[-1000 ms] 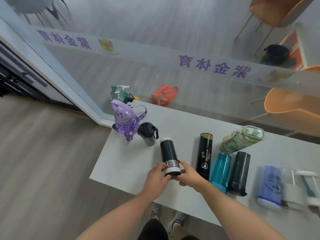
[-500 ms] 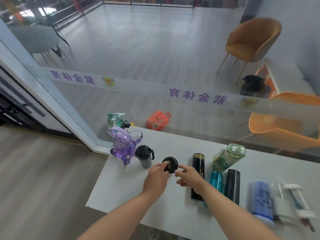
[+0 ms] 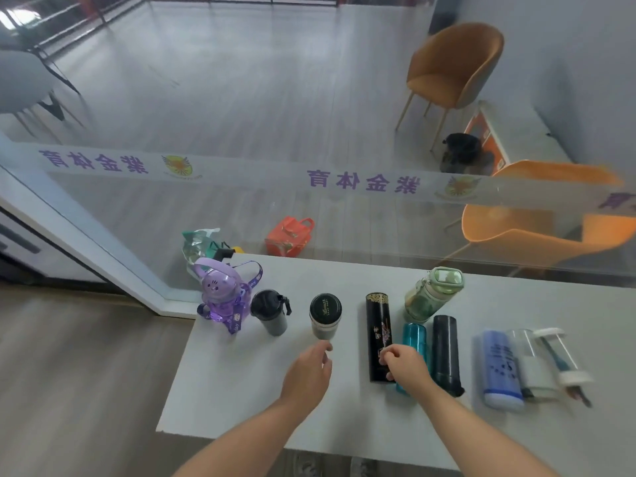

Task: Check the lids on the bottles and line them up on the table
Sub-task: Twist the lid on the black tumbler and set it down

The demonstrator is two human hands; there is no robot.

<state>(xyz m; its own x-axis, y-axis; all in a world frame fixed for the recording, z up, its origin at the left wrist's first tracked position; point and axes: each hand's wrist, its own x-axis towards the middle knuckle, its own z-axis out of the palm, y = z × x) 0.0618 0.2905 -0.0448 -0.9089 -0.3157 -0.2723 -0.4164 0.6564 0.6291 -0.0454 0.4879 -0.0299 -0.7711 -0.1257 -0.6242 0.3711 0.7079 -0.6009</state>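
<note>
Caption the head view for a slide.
Three bottles stand upright at the table's left; left hand hovers open, right hand reaches the lying black flask.

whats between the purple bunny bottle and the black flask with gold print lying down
Two upright bottles, seen in the head view: right of the purple bunny bottle stands a grey tumbler, then a black-lidded flask, then the lying black flask.

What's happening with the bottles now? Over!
Left hand open, empty. Right hand reaching black gold-print flask, lying flat. Three bottles upright. Nothing blocking.
</note>
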